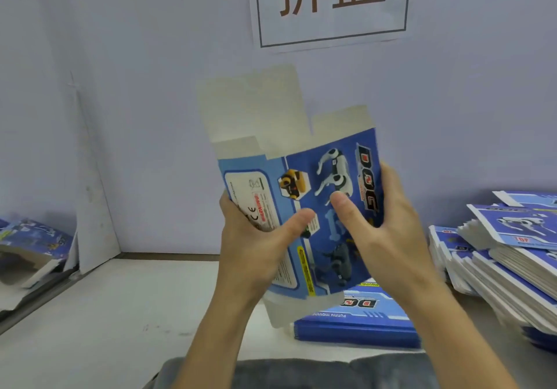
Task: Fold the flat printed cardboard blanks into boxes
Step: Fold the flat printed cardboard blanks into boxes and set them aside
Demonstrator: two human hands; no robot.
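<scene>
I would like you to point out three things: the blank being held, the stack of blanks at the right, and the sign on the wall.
held blank (304, 159): head view, blue printed panel.
stack of blanks (512, 256): head view, top sheets.
wall sign (331, 2): head view, printed characters.

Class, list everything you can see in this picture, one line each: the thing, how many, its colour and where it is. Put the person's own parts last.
Held blank: one, blue print with white flaps, raised in mid-frame above the table.
Stack of blanks: one, blue, flat on the table below the held blank.
Heaps of blanks: several leaning piles, blue and white, on the right of the table; exact count unclear.
Folded boxes: blue and white, far left edge; number unclear.
Sign: one, white with brown characters, on the wall.
Wall: pale lilac, behind.
Table: one, off-white.
Left hand: gripping the blank's left edge, thumb on front.
Right hand: gripping the blank's right edge, thumb on front.
</scene>
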